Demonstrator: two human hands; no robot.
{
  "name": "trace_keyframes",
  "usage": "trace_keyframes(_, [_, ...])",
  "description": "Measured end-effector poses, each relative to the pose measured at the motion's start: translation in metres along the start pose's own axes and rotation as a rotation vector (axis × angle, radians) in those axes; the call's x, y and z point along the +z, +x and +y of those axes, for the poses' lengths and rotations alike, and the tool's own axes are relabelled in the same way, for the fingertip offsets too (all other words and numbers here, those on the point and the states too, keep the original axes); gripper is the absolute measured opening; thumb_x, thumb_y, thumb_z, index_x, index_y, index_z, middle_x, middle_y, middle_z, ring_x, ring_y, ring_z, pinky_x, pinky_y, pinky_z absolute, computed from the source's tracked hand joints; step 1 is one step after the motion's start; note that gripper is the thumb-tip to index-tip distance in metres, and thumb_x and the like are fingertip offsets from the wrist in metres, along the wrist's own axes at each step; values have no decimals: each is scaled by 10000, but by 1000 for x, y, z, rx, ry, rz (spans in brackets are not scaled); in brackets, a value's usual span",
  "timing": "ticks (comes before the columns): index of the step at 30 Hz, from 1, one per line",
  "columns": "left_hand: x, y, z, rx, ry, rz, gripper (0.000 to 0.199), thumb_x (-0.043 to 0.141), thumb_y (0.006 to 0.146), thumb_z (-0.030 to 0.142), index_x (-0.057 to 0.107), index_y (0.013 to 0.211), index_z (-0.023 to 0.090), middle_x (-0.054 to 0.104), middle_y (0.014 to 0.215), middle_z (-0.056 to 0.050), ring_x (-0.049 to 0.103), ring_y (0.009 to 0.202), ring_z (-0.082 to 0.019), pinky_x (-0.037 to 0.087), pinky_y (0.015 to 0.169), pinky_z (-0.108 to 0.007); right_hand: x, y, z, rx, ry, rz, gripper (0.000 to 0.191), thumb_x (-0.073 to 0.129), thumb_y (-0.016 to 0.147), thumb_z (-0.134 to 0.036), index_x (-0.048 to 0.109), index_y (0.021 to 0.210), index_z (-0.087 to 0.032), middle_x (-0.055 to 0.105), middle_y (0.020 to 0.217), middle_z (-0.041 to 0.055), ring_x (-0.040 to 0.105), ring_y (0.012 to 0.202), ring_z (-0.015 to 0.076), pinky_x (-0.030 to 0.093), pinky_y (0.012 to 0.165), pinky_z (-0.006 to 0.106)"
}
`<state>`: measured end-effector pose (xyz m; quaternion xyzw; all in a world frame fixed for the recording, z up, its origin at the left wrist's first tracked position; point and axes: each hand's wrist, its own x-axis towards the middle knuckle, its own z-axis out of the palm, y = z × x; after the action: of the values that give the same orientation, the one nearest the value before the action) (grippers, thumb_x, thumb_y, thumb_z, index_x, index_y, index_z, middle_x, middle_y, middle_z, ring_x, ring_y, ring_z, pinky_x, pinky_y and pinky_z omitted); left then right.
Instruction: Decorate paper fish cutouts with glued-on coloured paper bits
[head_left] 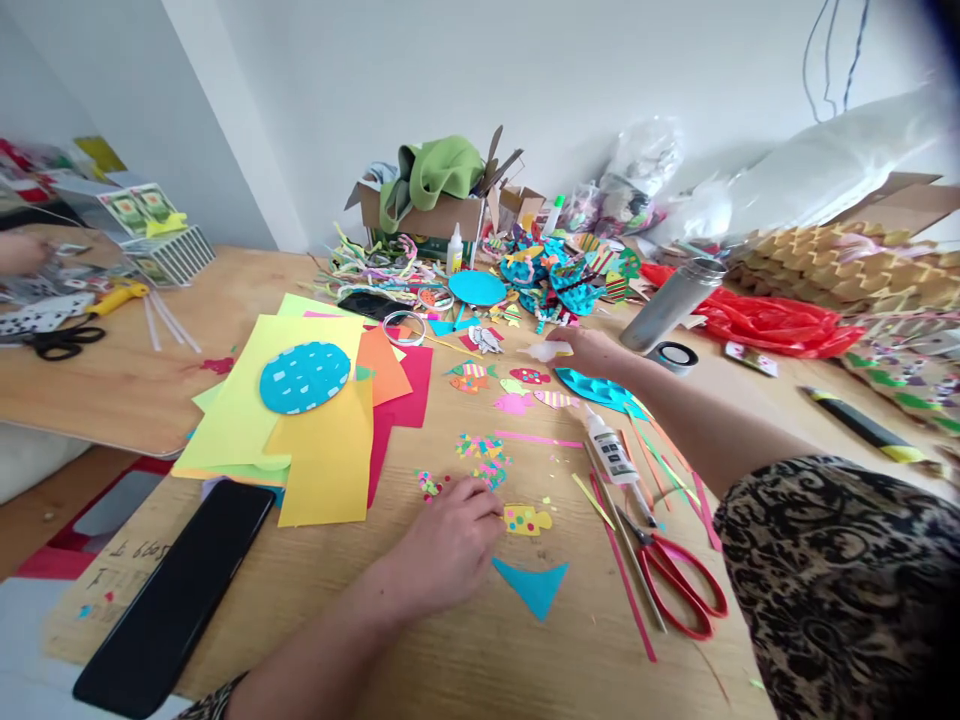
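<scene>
My left hand [454, 540] rests near the table's middle, fingers bent together at the left edge of a yellow dotted paper fish [525, 519]; what they hold, if anything, is hidden. Several confetti-covered fish shapes [480, 447] lie just beyond it. A blue paper triangle [534, 585] is to its right. My right hand [581, 352] reaches far forward, with its fingers at a whitish translucent piece [546, 351]. Paper fish [514, 402] lie in front of it, and a blue folded paper strip [600, 390] is beside the wrist.
A glue bottle [611, 450] and red-handled scissors [679, 585] lie right. Left are coloured sheets [326, 480], a blue oval [305, 378] and a black phone [176, 600]. A metal flask [671, 305] leans behind my right forearm. At far left, another person's hand [22, 253] shows.
</scene>
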<state>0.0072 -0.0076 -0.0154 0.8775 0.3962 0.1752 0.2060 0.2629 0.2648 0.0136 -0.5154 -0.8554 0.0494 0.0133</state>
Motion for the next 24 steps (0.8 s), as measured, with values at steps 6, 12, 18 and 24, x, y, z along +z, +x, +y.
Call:
trace_keyframes(6, [2, -1, -2, 8, -28, 8, 290, 503, 832, 65, 666, 1046, 175, 649, 1117, -66, 466, 1163, -247, 434, 1035, -410, 5, 28, -1, -54, -152, -10, 421, 663, 758, -360, 631, 1152, -215, 652, 1202, 126, 544, 1137, 348, 405, 895, 437])
trace_keyframes(12, [3, -1, -3, 14, -23, -9, 290, 491, 840, 69, 660, 1055, 164, 644, 1128, -67, 464, 1163, -253, 430, 1032, -410, 8, 33, -3, -89, -222, -24, 444, 683, 749, -307, 628, 1177, -200, 648, 1212, 138, 523, 1146, 354, 390, 899, 433])
trace_keyframes(18, [3, -1, -3, 12, -23, -14, 279, 486, 848, 76, 657, 1052, 159, 641, 1127, -68, 459, 1165, -254, 427, 1036, -407, 7, 30, -3, -102, -237, -38, 456, 657, 783, -294, 611, 1225, -192, 646, 1228, 141, 534, 1155, 347, 396, 913, 428])
trace_keyframes(24, [2, -1, -3, 17, -21, -11, 290, 495, 834, 69, 659, 1055, 161, 639, 1138, -66, 455, 1172, -260, 423, 1037, -414, 7, 28, -6, -106, -237, -49, 508, 642, 794, -256, 575, 1290, -174, 627, 1261, 146, 524, 1201, 314, 392, 968, 398])
